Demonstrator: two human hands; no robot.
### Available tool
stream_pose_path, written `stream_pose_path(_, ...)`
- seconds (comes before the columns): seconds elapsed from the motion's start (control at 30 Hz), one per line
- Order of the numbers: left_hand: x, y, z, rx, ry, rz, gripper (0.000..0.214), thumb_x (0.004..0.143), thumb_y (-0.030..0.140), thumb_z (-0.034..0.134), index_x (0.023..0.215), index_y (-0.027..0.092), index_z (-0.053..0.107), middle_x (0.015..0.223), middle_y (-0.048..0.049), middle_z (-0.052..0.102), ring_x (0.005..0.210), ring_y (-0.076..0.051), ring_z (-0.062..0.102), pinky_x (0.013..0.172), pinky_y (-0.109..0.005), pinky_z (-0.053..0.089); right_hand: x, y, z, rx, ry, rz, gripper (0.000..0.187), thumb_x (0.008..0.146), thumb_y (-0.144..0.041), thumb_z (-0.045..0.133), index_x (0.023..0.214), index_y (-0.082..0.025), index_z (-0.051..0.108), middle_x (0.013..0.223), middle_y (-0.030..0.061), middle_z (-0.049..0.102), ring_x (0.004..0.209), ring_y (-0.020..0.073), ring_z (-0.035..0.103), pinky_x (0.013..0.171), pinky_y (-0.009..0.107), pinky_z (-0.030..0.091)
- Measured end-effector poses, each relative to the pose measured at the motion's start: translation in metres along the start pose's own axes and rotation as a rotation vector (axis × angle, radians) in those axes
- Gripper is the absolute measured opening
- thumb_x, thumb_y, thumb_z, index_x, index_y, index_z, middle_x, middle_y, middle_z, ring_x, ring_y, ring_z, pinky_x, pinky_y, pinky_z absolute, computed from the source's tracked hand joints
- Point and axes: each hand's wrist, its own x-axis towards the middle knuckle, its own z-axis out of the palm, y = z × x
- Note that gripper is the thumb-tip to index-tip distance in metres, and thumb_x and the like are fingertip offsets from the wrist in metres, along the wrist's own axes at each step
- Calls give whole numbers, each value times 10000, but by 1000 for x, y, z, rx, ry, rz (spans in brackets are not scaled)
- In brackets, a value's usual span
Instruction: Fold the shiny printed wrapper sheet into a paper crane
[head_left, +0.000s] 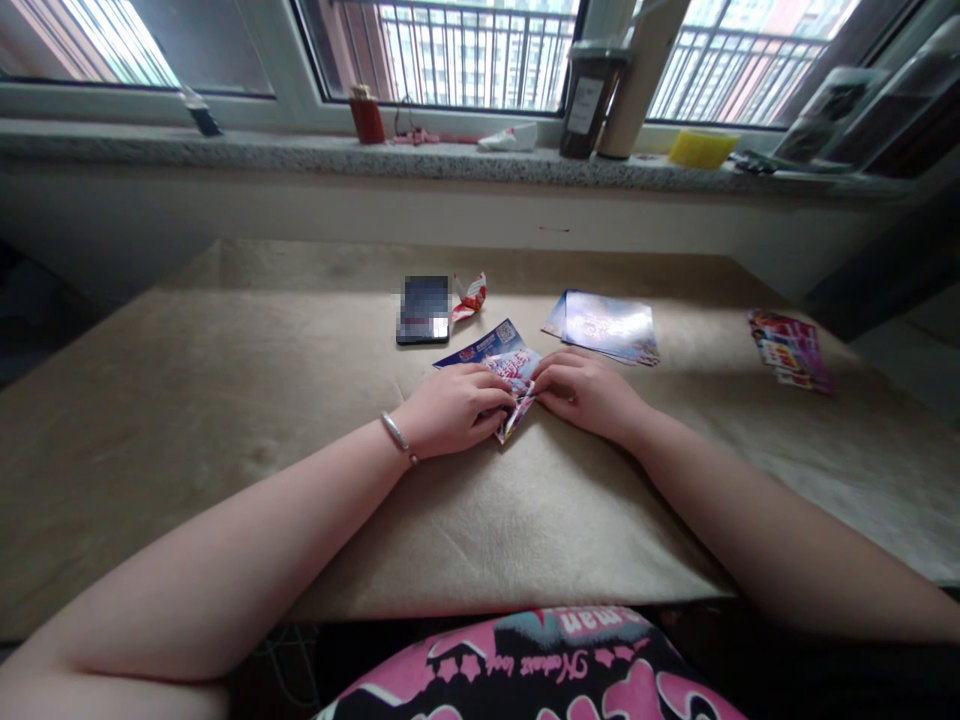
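Note:
A printed paper sheet (501, 360), blue, pink and white, lies partly folded on the table (225, 400) in front of me. My left hand (450, 410), with a silver bracelet on its wrist, has its fingers curled and pressing on the sheet's left side. From the right, my right hand (585, 392) pinches the same sheet with closed fingers. The two hands almost touch over the fold.
A phone (424, 310) lies beyond the sheet, with a small folded red-and-white paper (470, 296) beside it. A stack of glossy sheets (609, 326) sits to the right, more printed paper (789, 350) further right. Jars and small items line the windowsill (450, 158).

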Motion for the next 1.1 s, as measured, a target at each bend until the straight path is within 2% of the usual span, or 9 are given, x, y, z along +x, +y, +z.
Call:
stream_pose_path(0.3, -1, 2, 0, 10, -1, -1, 240, 845, 276, 518, 1035, 229, 657, 1071, -54, 647, 1007, -208, 574, 888, -387, 464, 1, -1, 8, 100, 116, 77, 73, 792, -168, 566, 776, -209, 624, 914, 49, 659, 877, 171, 588, 819, 354, 477)
stream_pose_path(0.6, -1, 7, -1, 60, -7, -16, 274, 887, 364, 468, 1050, 243, 651, 1023, -64, 646, 952, -200, 566, 869, -387, 436, -1, 5, 11, 105, 125, 144, 69, 772, -184, 581, 782, -211, 644, 976, 64, 645, 925, 190, 591, 855, 396, 477)
stream_pose_path(0.97, -1, 9, 0, 89, -25, -13, 315, 907, 384, 420, 1112, 255, 622, 1060, -66, 623, 946, -209, 545, 875, -391, 423, 0, 7, 16, 128, 140, 360, 129, 789, -244, 582, 868, -207, 678, 1219, 109, 594, 1114, 221, 569, 978, 426, 426)
stream_pose_path(1.1, -1, 10, 0, 104, -29, -5, 326, 902, 401, 427, 1124, 255, 617, 1055, -69, 619, 944, -214, 539, 873, -395, 422, 1, 7, 15, 101, 147, 410, 158, 805, -253, 565, 911, -207, 673, 1187, 110, 621, 1091, 232, 588, 948, 423, 438)
